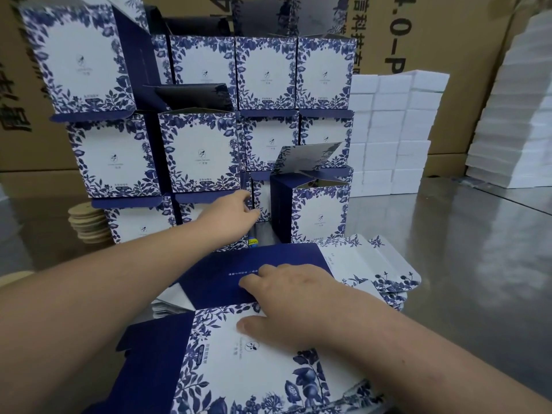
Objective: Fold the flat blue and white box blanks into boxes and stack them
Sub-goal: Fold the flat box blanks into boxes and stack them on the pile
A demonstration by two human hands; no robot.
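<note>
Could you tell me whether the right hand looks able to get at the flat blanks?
Likely yes: the right hand lies on the blanks, fingers spread, and nothing covers them.

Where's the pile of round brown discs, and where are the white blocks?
round discs (88, 225): head view, on the side of the pile.
white blocks (394, 130): head view, on the front of the stack.

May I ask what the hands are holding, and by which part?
Nothing is clearly held: the right hand rests on the top blank, the left hand touches a folded box at its edge.
</note>
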